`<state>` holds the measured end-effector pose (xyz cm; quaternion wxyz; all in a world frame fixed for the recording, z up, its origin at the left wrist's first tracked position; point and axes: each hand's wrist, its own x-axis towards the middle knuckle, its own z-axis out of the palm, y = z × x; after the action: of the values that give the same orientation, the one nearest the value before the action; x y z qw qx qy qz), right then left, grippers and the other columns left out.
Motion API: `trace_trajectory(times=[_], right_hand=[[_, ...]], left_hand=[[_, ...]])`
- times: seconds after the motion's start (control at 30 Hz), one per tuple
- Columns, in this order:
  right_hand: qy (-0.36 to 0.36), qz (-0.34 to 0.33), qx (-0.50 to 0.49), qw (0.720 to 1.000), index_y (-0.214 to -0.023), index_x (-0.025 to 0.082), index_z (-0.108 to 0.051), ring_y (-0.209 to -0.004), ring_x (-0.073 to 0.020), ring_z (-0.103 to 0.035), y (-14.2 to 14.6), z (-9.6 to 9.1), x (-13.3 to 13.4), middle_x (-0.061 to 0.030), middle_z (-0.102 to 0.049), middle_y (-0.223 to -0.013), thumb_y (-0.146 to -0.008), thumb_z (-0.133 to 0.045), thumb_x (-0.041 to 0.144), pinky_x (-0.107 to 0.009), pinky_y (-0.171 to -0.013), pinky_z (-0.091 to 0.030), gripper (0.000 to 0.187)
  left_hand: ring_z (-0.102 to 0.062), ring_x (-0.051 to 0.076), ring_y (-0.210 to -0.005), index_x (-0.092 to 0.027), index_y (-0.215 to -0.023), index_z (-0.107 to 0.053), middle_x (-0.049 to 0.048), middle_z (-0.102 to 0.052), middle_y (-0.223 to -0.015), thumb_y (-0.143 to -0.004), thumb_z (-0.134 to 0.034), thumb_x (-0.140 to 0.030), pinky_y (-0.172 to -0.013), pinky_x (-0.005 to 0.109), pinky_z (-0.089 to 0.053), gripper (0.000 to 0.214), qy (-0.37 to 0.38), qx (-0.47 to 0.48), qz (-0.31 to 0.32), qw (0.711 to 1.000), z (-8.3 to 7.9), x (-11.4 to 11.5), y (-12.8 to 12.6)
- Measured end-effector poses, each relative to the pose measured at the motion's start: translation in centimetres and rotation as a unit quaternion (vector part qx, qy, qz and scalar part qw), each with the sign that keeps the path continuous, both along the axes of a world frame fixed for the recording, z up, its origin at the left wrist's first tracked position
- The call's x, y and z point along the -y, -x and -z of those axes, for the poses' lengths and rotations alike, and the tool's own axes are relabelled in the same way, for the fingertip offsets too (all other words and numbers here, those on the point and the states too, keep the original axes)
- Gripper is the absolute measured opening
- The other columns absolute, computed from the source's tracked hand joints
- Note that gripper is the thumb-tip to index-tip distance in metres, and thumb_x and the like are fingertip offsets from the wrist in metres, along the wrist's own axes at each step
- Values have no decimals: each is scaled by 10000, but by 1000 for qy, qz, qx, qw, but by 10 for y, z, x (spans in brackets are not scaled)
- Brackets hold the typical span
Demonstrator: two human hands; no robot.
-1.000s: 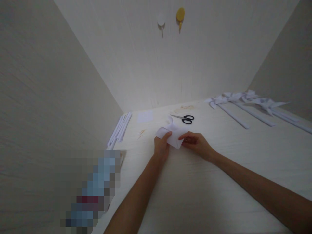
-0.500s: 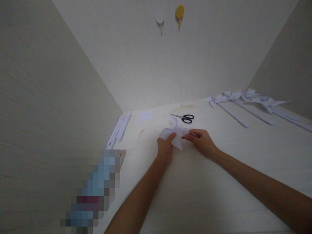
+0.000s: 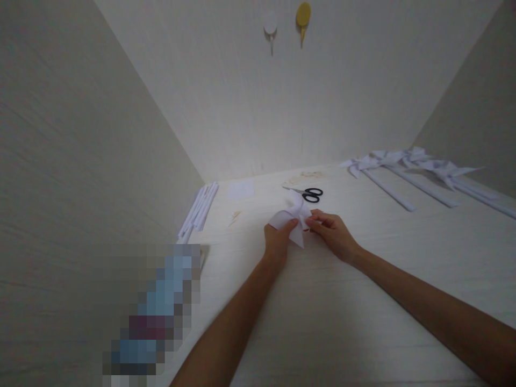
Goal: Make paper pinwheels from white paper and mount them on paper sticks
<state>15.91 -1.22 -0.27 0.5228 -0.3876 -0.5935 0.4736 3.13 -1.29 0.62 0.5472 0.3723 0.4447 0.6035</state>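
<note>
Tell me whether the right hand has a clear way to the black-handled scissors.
Probably yes. The scissors lie flat on the table just beyond the right hand, with bare surface between. But that hand and the left hand both pinch the folded white paper, so it must let go first.

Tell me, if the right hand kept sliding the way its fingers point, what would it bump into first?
The right hand points left at the folded white paper it already pinches, with the left hand probably next, though depth is unclear.

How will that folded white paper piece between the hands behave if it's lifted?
The folded white paper piece, pinched by the left hand and right hand, looks thin, so probably light and floppy. Its curled flaps would likely spring open and crease easily.
</note>
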Motion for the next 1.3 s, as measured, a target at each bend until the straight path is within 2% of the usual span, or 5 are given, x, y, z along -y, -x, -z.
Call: trace_trajectory(times=[0.17,0.6,1.0,1.2,1.3], right_hand=[[-34,14,32,999,-592,179,-570,-690,-120,-469,-1,0,0,4,-503,-697,-731,-535,295,-246,-620,-354,184],[-14,58,49,997,-512,175,-511,-627,-114,-438,2,-1,0,13,-469,-645,-695,-560,303,-244,-569,-324,229],[7,56,34,998,-502,177,-502,-621,-114,-438,1,0,0,19,-475,-637,-671,-576,285,-245,-559,-313,214],[2,65,27,998,-491,172,-496,-601,-109,-425,2,1,0,22,-468,-623,-665,-579,285,-248,-550,-307,223],[3,68,28,997,-482,172,-485,-569,-103,-411,2,0,1,29,-446,-594,-656,-581,290,-245,-525,-301,231]], left_hand=[[-535,111,-560,-126,-633,-615,9,-611,-628,-525,-653,-211,-573,245,-420,142,-10,-17,9,1000,-1,1,0],[-522,109,-560,-126,-616,-612,2,-598,-608,-535,-655,-224,-568,243,-418,134,-20,-51,18,998,0,2,0],[-515,115,-546,-114,-612,-616,7,-597,-596,-522,-657,-229,-559,253,-409,152,11,-91,2,996,-3,3,0],[-509,108,-558,-119,-679,-628,4,-595,-618,-549,-649,-256,-555,243,-401,190,-25,-104,31,994,-1,3,2],[-505,106,-558,-120,-683,-628,3,-596,-619,-542,-655,-247,-545,237,-397,193,-25,-126,20,991,-3,4,1]])
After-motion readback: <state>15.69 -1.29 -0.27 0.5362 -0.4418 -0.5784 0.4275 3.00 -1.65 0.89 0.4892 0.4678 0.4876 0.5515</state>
